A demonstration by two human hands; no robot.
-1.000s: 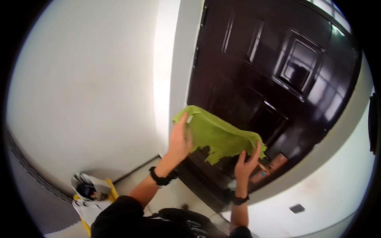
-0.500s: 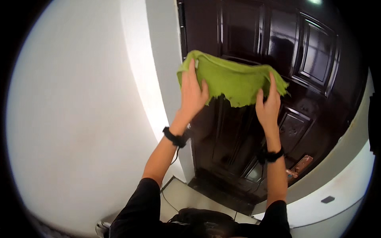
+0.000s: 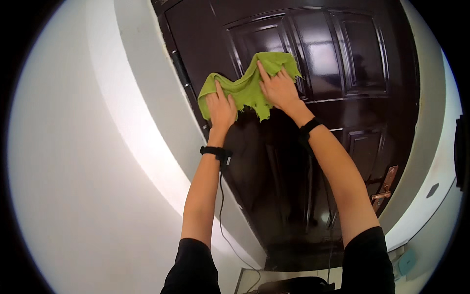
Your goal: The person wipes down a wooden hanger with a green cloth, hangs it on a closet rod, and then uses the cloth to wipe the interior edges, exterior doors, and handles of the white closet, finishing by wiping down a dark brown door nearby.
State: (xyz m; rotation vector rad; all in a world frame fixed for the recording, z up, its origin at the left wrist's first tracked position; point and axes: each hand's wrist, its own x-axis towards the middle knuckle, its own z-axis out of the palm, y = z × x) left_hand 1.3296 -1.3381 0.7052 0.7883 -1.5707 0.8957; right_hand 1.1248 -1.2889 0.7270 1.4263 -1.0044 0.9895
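Note:
A green cloth [image 3: 243, 93] with a ragged lower edge spreads across the upper part of a dark brown panelled door [image 3: 289, 161]. My left hand [image 3: 221, 109] holds the cloth's left part, its index finger stretched up over the fabric. Higher up, my right hand [image 3: 281, 91] has the right part, index finger extended and the other fingers bent into the folds. Between the hands the cloth sags. It appears to lie against the door, though its back side is hidden.
A white wall [image 3: 73, 161] and pale door frame [image 3: 147, 83] run along the left, with dark hinges [image 3: 180, 68]. At lower right is a copper-coloured door handle [image 3: 382, 194]. Cables [image 3: 223, 215] hang from the black wristbands [image 3: 215, 154]. A light blue object [image 3: 406, 262] stands at bottom right.
Both hands have carried the cloth leftward; the right hand has moved further and higher, closer to the left. The view has shifted, showing more of the door, and the cloth now sags between the hands.

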